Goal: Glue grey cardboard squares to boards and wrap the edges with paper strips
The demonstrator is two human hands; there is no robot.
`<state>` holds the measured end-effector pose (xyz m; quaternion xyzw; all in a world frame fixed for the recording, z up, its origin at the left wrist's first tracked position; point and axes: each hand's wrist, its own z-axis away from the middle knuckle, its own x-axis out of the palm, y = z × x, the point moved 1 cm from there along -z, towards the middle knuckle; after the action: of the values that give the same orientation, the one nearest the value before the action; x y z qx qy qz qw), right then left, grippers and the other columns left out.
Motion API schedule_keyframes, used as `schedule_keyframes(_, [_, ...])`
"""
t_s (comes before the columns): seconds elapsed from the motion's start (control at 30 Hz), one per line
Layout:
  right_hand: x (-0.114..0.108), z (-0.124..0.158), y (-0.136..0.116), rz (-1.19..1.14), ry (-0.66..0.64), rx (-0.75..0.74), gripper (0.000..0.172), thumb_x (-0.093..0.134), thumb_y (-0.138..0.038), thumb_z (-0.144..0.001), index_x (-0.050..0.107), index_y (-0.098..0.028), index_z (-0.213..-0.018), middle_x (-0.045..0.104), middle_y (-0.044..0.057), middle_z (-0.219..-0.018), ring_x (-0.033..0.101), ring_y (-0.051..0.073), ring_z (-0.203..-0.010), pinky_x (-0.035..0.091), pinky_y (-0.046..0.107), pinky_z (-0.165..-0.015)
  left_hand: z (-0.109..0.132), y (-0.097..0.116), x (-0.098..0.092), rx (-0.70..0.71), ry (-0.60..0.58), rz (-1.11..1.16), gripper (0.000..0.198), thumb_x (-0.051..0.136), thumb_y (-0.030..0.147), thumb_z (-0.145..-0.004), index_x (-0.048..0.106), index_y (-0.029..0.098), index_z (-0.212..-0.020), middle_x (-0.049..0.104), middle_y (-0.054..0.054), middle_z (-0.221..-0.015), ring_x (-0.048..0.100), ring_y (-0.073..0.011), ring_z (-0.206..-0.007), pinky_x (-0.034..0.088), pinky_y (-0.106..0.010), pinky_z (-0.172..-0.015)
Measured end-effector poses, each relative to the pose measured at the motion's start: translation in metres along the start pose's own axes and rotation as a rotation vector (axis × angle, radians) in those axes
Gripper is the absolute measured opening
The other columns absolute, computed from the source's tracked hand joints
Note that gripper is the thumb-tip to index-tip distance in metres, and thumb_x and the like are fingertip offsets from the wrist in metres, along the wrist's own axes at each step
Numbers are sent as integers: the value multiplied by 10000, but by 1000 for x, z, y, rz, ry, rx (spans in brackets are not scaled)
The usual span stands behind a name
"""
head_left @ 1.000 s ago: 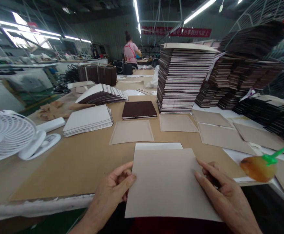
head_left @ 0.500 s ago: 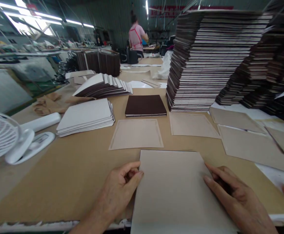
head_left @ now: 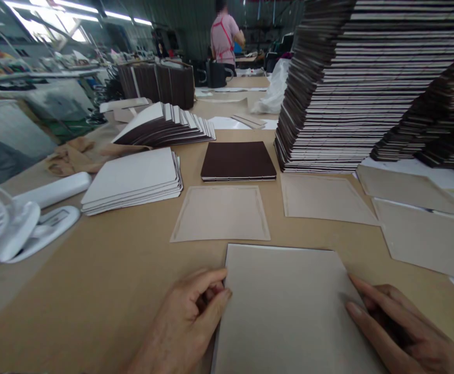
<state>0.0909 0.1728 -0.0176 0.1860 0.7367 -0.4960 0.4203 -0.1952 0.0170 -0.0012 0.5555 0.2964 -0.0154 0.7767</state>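
A flat greyish-beige board (head_left: 289,306) lies before me at the near side of the table, its lower end cut off by the frame. My left hand (head_left: 196,311) pinches its left edge, thumb on top and curled fingers beside it. At the right edge, my right hand (head_left: 402,317) grips with the thumb on top and the fingers along the side. Just beyond the board is a beige sheet (head_left: 221,213) with a faint border line. Behind that sheet sits a dark brown panel stack (head_left: 238,160) with pale edges.
A tall stack of dark, pale-edged panels (head_left: 351,104) rises at right. White panels (head_left: 133,176) and a fanned pile (head_left: 168,122) are at left, near a white fan (head_left: 36,228). More beige sheets (head_left: 324,197) lie at right. A person (head_left: 225,39) stands far back.
The view has shifted closer and tilted down, so things appear larger and displaced. Both hands keep their hold on the board's edges. A person's hand and sleeve now show at the far left.
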Motion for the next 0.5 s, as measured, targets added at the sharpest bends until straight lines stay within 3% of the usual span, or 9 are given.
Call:
schedule_keyframes(0.17, [0,1,3,-25,6,-31,449,605,-510,-771,624,-280,-1157,642,26,-919,650,194,-819,569,253,-655,-2,-1,2,27,22,-43,301,555,347,-833,658,280,-1108,639,16,-759,585,-144,-694,469,-241,-653])
schedule_keyframes(0.5, [0,1,-9,-40,12,-23,443,616,-471,-779,632,-251,-1163,635,64,-1027,636,218,-870,570,255,-616,1,-5,2,29,32,-107,323,582,395,-812,655,300,-1112,654,5,-754,607,-159,-672,496,-228,-621])
